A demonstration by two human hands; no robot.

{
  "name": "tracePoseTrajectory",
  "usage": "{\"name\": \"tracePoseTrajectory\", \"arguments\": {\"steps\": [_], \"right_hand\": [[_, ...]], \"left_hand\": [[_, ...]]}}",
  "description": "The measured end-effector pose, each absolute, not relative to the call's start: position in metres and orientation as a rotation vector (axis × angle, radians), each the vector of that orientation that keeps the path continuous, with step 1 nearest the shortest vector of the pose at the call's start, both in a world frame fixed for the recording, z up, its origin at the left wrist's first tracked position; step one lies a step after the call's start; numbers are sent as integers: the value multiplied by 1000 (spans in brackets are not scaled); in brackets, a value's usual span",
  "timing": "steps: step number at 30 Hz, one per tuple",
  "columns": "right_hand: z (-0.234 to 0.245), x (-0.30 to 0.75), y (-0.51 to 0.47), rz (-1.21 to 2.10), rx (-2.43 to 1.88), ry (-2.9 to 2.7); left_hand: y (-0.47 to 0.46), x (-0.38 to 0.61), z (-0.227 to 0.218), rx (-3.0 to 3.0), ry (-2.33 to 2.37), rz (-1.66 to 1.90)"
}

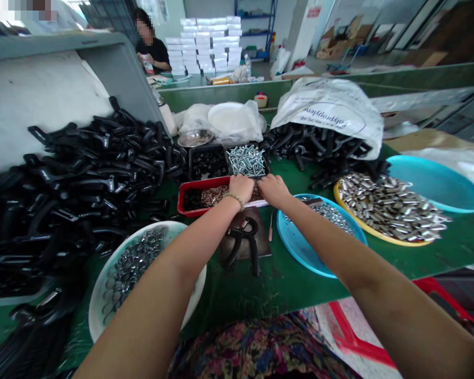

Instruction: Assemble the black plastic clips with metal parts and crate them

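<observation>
My left hand point(240, 188), with a beaded bracelet on its wrist, reaches over the red tray point(181, 207) of small copper-coloured and black parts. Close beside it, my right hand point(274, 190) is at that tray's right end. Both hands sit at the near edge of the bin of silver screws point(246, 160). Their fingertips point down and away, so what they touch or hold is hidden. Nearer me, a black plastic spring clamp point(243, 242) with two handles lies on a dark metal plate point(263, 247). A thin tool with a pink handle point(270, 233) lies right of the plate.
Black clamp parts point(98, 173) are heaped at left. A white bowl point(177, 227) holds metal rings; a blue basin point(292, 252) holds small metal parts. Silver sleeves point(391, 208) fill a yellow basin. A white sack point(332, 105) stands behind. Another person point(154, 52) sits across.
</observation>
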State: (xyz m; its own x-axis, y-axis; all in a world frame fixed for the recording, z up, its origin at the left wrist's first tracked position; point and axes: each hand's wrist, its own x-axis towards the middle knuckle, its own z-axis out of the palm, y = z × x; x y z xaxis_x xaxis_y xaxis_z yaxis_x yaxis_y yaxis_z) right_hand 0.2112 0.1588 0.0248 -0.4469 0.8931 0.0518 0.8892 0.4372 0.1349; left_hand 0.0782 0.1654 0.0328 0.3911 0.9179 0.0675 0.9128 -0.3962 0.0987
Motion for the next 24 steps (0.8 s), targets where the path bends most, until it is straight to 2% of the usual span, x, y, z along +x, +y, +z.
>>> {"name": "tracePoseTrajectory", "arguments": {"steps": [12, 16, 20, 24], "right_hand": [[19, 213, 167, 162, 1662, 2710], [16, 212, 167, 116, 1648, 2746], [14, 212, 168, 53, 1682, 2796], [15, 213, 167, -16, 1767, 2848]], "left_hand": [[164, 70, 40, 2436, 1775, 323], [119, 47, 46, 2259, 1586, 576], [49, 18, 25, 2146, 1411, 720], [19, 10, -1, 2268, 1487, 597]]}}
